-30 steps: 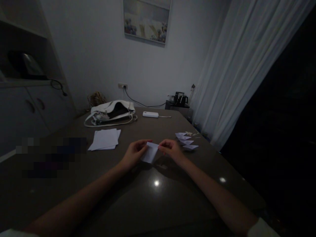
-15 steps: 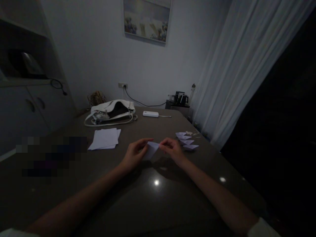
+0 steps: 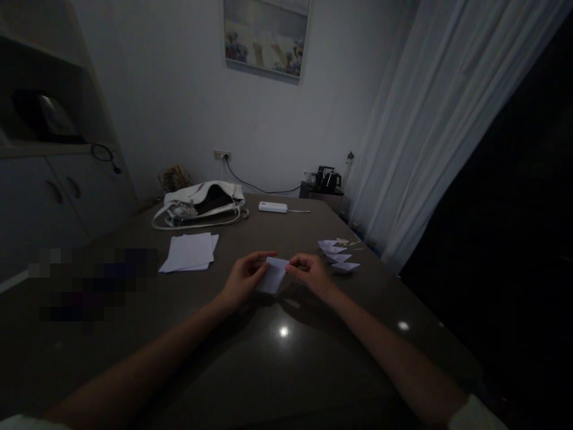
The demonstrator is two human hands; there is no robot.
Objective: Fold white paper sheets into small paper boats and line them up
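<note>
Near edge: dark table (image 3: pixel 286 376), both forearms reaching in from left and right, pale sleeve (image 3: pixel 474 414) at near right. Middle: left hand (image 3: pixel 242 279) pinches the small white paper (image 3: pixel 274 276) by its left side, thumb on the near face, fingers along behind the far edge. Right hand (image 3: pixel 313 273) has thumb and forefinger pressed together at the paper's far right corner, other fingers curled in. Paper sits between the two hands, tilted, its lower part hanging free toward the near side; can't tell if it touches the table.

Step in hand: looks like handling a fold or edge at that right corner. Next move seems to call for a steady left pinch and light, exact right fingertips; layers too small to make out.

Just beyond the right hand, to the right: row of folded paper pieces (image 3: pixel 345 267), overlapping, pale bits (image 3: pixel 343 242) past them. Left, well apart from the left hand: loose stack of paper sheets (image 3: pixel 192 252). Farther: white bag (image 3: pixel 190 194) at far left, gaping; white power bank (image 3: pixel 273 207) with short cable (image 3: pixel 299 211), far middle.
</note>
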